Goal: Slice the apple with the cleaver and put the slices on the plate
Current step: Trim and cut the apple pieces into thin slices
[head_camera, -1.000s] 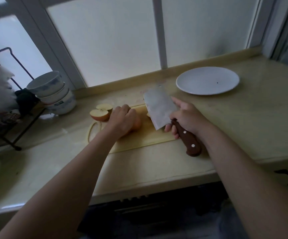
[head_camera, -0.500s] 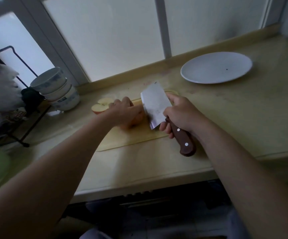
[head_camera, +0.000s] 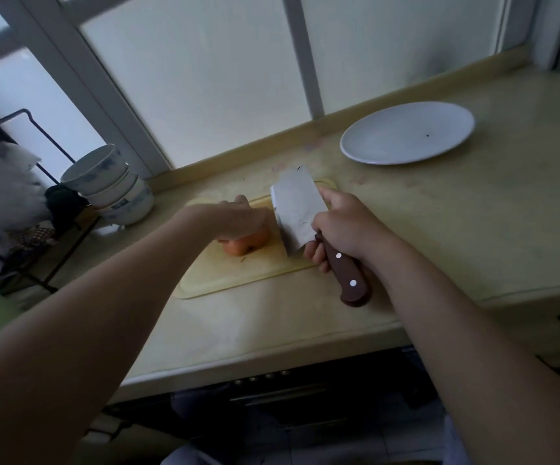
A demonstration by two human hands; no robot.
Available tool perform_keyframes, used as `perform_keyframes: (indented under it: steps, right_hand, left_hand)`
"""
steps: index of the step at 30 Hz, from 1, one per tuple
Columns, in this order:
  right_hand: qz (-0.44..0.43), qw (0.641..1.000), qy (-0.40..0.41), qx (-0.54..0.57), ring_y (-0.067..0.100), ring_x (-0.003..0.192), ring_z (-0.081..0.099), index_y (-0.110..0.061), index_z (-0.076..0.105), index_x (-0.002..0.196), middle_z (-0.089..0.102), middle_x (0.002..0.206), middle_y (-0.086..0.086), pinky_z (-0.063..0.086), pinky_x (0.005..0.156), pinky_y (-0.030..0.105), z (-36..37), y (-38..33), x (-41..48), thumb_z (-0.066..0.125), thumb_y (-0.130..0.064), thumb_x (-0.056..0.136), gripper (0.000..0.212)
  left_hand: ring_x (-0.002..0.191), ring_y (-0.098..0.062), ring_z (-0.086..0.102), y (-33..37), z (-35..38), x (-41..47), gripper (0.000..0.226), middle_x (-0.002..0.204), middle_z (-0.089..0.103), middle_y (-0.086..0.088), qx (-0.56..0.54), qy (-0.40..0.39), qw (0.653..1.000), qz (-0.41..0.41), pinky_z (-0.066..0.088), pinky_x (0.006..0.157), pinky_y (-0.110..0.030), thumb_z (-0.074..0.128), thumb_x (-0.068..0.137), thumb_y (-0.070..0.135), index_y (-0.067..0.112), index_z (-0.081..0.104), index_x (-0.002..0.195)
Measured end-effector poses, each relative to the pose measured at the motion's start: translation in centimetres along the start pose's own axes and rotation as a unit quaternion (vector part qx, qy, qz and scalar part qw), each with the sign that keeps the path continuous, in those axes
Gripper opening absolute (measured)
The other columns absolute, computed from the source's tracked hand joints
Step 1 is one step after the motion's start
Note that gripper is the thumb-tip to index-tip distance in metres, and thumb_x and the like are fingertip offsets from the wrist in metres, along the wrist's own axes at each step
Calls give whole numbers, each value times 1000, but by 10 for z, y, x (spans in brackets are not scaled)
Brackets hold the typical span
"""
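Slightly rightward the cleaver (head_camera: 297, 209) seemed to have eased since the earlier frame, its blade tilted just beside the apple (head_camera: 246, 247) on the cutting board (head_camera: 238, 278). The left hand (head_camera: 238, 218) gripped the apple from above, fingers curled over it; the right hand (head_camera: 342, 226) was closed round the wooden handle. The plate (head_camera: 406, 134) sat bare (well apart, on the far right of the table (head_camera: 473, 236)). A good cut probably needed the blade squared upright and left fingertips tucked back.
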State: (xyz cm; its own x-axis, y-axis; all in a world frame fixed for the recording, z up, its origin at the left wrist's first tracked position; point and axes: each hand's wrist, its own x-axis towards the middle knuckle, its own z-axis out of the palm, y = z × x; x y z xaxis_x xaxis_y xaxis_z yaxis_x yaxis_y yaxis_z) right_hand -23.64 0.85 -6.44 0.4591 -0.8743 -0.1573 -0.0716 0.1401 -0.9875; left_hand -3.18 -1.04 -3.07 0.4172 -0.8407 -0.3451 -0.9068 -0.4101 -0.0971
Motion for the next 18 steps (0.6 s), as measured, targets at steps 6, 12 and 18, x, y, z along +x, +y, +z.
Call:
perform_keyframes:
  steps: [6, 12, 18]
  right_hand:
    - [7, 1000, -12, 12, 17, 42, 55, -29, 55, 140, 66, 75, 21, 50, 45, 29, -1, -4, -3, 31, 7, 91, 65]
    - [12, 999, -24, 37, 18, 42, 52, -22, 61, 124, 64, 67, 18, 47, 42, 28, -2, -4, -5, 34, 8, 93, 51]
    - [22, 998, -33, 39, 17, 41, 50, -23, 60, 120, 62, 71, 22, 47, 41, 27, -1, -6, -3, 34, 7, 96, 46]
  left_hand:
    - [97, -27, 51, -29, 36, -9, 34, 106, 49, -6, 36, 254, 955, 152, 38, 67, -39, 28, 105, 41, 17, 51, 111]
    - [88, -19, 51, -28, 48, -4, 35, 92, 52, 5, -79, 304, 942, 117, 31, 67, -35, 20, 99, 43, 25, 49, 92]
    - [81, -23, 54, -29, 49, -6, 41, 88, 52, 1, -79, 319, 936, 126, 34, 70, -37, 22, 98, 51, 23, 51, 93]
